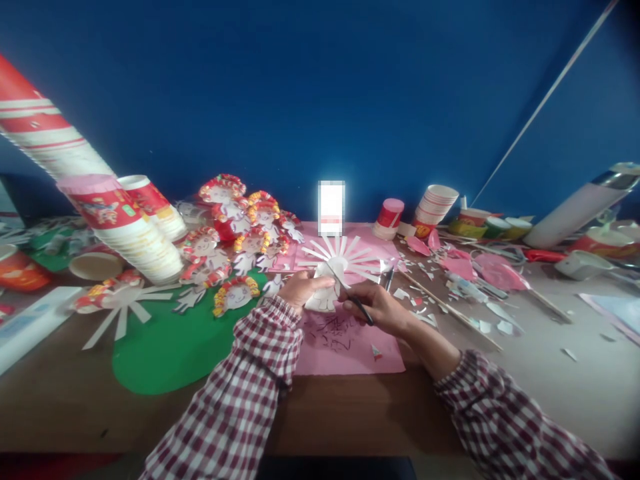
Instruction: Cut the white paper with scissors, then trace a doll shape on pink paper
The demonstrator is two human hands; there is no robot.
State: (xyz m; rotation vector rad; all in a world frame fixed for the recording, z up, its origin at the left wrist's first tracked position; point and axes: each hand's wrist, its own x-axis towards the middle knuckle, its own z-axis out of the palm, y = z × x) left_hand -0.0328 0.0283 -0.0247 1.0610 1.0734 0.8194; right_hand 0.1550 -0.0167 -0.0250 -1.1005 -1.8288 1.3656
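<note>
My left hand (300,291) is closed on a white paper cutout (323,295), its thumb on top. The cutout's top fans out into several narrow white strips, and its lower part has a drawn outline. In my right hand (377,308) is a pair of scissors (359,309), fingers wrapped round the dark handle. The blades reach over the cutout near the base of the strips; whether they bite into it I cannot tell. Under both hands lies a pink sheet (370,360) with dark marks and a small scrap on it.
Paper dolls with red and yellow curled edges (235,293) are piled at left, partly on a green sheet (165,360). Stacked paper cups (135,240) lean behind them. Pink pieces (500,270), white scraps and a wooden stick (450,310) lie at right. A blue wall (300,100) stands behind.
</note>
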